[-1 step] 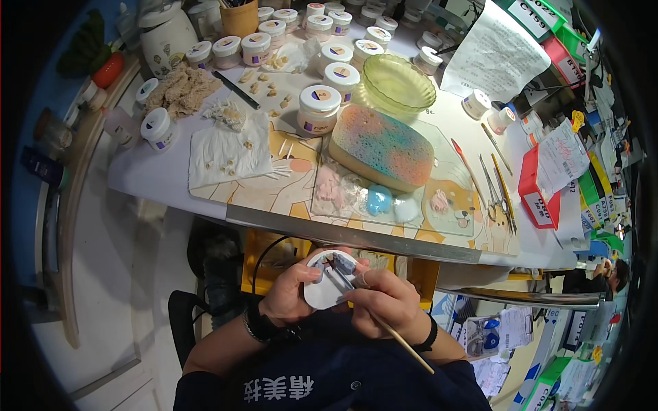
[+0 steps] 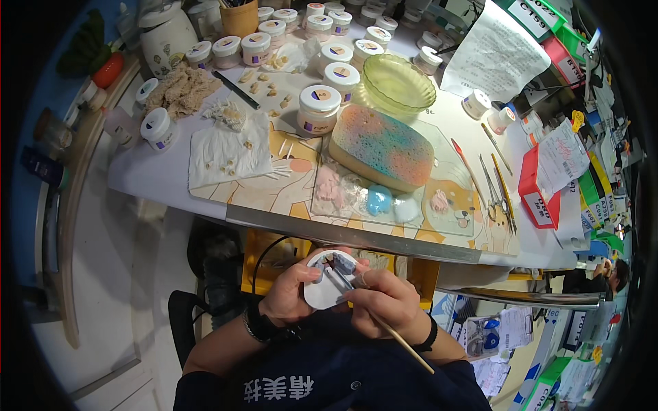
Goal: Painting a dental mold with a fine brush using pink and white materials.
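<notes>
Close to my body, below the table's edge, my left hand (image 2: 282, 293) is closed around a white, rounded dental model (image 2: 317, 292) with grey parts along its arch. My right hand (image 2: 389, 301) pinches a thin brush (image 2: 406, 345) with a pale wooden handle slanting down to the right. The brush's front end reaches over the model, at the grey parts; its very tip is too small to make out. Beyond my hands lies a glass slab (image 2: 449, 225) bearing pink, blue and white lumps of material. A multicoloured sponge (image 2: 382, 147) rests at the slab's far side.
Several white-lidded jars (image 2: 319, 109) stand across the table, beside a greenish glass bowl (image 2: 397, 85). A tissue (image 2: 233, 151) with small tooth-coloured pieces lies to the left. Tools, including tweezers (image 2: 491, 188), and a red tray (image 2: 538, 195) are at the right. Yellow drawers (image 2: 425, 274) sit below the edge.
</notes>
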The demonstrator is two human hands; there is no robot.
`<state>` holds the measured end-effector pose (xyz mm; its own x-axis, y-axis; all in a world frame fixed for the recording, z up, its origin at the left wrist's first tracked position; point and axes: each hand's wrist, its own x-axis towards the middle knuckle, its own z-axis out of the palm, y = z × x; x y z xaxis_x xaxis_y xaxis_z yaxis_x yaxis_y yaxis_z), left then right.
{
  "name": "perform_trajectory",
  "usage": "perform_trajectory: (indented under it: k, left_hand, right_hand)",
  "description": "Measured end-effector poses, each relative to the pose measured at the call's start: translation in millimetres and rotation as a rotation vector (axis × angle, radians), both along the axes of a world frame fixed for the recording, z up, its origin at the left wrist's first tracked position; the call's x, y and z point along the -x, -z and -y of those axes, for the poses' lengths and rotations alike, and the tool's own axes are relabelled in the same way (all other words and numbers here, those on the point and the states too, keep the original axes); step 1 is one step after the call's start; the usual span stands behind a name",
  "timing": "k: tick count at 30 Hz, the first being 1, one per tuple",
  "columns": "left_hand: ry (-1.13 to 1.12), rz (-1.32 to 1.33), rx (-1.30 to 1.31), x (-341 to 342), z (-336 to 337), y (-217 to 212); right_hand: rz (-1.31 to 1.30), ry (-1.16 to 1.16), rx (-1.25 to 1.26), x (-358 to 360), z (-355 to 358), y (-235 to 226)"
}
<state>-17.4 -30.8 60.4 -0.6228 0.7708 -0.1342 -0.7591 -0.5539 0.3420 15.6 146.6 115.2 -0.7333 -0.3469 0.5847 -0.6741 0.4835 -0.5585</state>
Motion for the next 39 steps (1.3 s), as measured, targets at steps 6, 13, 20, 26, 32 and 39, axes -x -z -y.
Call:
perform_trajectory:
  k: [6,13,20,26,32,39]
  left_hand:
    - [0.005,-0.012,0.003,0.5,0.4,1.1]
    - [0.002,-0.014,0.021,0.5,0.1,0.1]
    - [-0.006,0.014,0.027,-0.4,-0.2,-1.9]
    - [0.01,0.058,-0.065,0.0,2.7,0.6]
    - [0.032,0.053,-0.106,2.9,2.7,1.8]
    - [0.022,0.053,-0.047,2.2,2.9,1.2]
  right_hand:
    - [-0.002,0.001,-0.017,0.0,0.6,-0.9]
    - [0.005,0.01,-0.007,0.0,1.3,-1.1]
    - [0.007,0.024,-0.012,-1.5,0.7,-3.0]
    - [0.003,0.042,0.116,2.1,-5.3,-3.8]
    - [0.124,0.359,0.269,13.9,-31.0,-3.5]
    - [0.237,0.374,0.358,17.9,-35.9,5.1]
